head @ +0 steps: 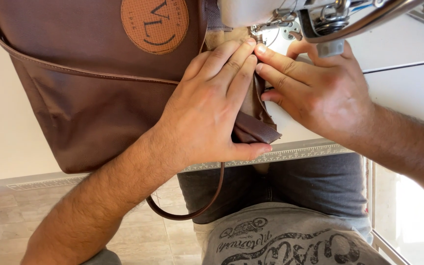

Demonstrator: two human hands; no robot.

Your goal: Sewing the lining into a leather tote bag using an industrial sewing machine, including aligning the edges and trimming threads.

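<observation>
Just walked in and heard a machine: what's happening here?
A person is working a brown fabric bag at a sewing machine. The left hand presses the bag's folded edge flat on the table, while the right hand pinches it beside the needle area. A leather strap hangs off the table edge.

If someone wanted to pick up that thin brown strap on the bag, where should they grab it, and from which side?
Probably at the strap loop hanging below the table edge, coming from underneath, on the person's side. There it swings free in the air, so fingers can close around it. Higher up it lies flat on the brown bag, and the left hand covers part of it.
</observation>
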